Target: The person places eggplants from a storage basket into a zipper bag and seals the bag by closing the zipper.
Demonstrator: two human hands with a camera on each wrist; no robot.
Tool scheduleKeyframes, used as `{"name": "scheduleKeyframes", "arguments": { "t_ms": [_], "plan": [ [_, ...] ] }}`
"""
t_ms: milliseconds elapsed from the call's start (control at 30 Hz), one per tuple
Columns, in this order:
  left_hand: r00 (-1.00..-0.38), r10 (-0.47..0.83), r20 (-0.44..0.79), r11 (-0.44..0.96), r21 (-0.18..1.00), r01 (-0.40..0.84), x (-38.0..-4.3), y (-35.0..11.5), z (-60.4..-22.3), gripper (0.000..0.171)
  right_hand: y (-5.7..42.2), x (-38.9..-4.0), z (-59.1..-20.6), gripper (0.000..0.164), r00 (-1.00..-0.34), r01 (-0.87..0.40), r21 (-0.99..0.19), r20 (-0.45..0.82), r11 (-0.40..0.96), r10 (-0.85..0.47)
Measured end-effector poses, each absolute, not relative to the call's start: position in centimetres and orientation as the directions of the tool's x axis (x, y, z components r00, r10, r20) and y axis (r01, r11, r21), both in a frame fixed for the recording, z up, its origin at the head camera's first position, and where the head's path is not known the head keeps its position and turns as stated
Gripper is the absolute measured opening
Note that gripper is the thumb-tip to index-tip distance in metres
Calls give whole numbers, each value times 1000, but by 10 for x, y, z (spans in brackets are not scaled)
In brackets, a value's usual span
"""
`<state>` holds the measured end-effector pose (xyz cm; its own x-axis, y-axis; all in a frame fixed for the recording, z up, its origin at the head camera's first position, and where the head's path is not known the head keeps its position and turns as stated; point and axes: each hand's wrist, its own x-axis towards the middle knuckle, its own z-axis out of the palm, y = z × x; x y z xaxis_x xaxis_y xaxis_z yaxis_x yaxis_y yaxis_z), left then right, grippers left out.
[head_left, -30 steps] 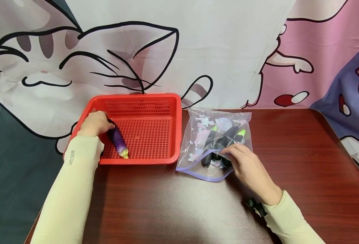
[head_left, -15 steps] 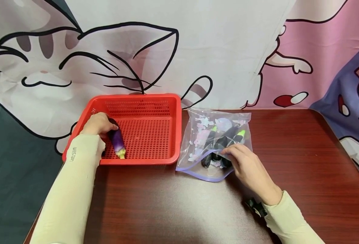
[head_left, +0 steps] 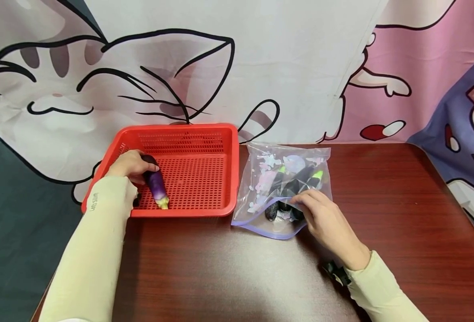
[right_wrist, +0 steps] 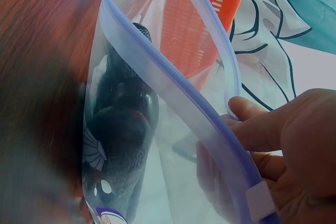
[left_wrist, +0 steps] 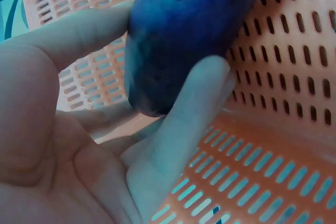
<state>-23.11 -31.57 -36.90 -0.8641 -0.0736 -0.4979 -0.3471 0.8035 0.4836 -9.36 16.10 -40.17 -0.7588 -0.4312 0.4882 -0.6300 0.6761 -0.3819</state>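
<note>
A purple eggplant with a pale yellow-green stem end lies slanted inside the red basket. My left hand reaches in at the basket's left side and grips its dark end. In the left wrist view, thumb and fingers close around that rounded end of the eggplant. My right hand pinches the purple zip edge of a clear printed bag, and its mouth gapes open. Several dark, long objects lie in the bag; some show lime-green ends.
The basket and bag sit side by side on a dark red-brown wooden table. Behind them hangs a cartoon-printed cloth. A black device is strapped at my right wrist.
My left hand and the eggplant have shifted slightly within the basket, with the stem end swinging a little left and then back right. My right hand and the bag have stayed put.
</note>
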Motion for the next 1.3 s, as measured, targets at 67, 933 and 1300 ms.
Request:
{"name": "scheduleKeyframes", "arguments": {
  "t_ms": [67, 933, 1300],
  "plan": [
    [-867, -76, -492, 808, 480, -343, -231, -317, -369, 68, 161, -94, -402, 21, -756, -634, -382, 491, 673, -433],
    [-994, -64, -93, 883, 458, -100, -219, -289, -310, 83, 159, -93, -402, 20, -750, -639, -381, 501, 668, -432],
    [-995, -99, -26, 841, 532, -98, -199, -280, -295, 84, 160, -94, -402, 20, -751, -637, -376, 498, 673, -433]
  ]
}}
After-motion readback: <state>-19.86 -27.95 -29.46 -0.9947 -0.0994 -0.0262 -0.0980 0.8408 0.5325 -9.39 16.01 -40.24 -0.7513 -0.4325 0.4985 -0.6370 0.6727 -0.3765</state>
